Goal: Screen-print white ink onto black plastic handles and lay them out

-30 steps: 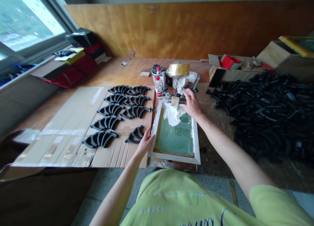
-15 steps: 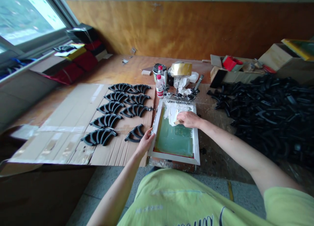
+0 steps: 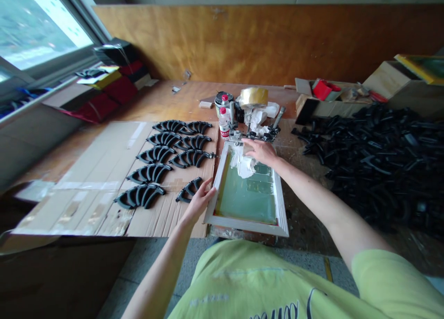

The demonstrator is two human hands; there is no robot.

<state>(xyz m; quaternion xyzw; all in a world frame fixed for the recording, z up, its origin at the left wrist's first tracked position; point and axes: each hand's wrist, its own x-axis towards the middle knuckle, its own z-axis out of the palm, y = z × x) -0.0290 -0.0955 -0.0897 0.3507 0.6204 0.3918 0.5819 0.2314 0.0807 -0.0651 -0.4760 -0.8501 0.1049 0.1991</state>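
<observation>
Green mesh screen (image 3: 244, 196), at twelve o'clock: its near edge looked higher than half a second earlier, suggesting it was lifting clear. My left fingers (image 3: 207, 183) clasped its rim (image 3: 248, 225) at nine o'clock; my right fingers (image 3: 250, 142), shifted from mid-screen to the far end, touched a tan scraper (image 3: 247, 148); whether they gripped it, I could not tell.

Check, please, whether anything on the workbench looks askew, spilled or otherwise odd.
The small cluster of black curved parts, beside the left hand, looks a little odd: it lies apart from the others in its column and seems to hold fewer pieces.
</observation>
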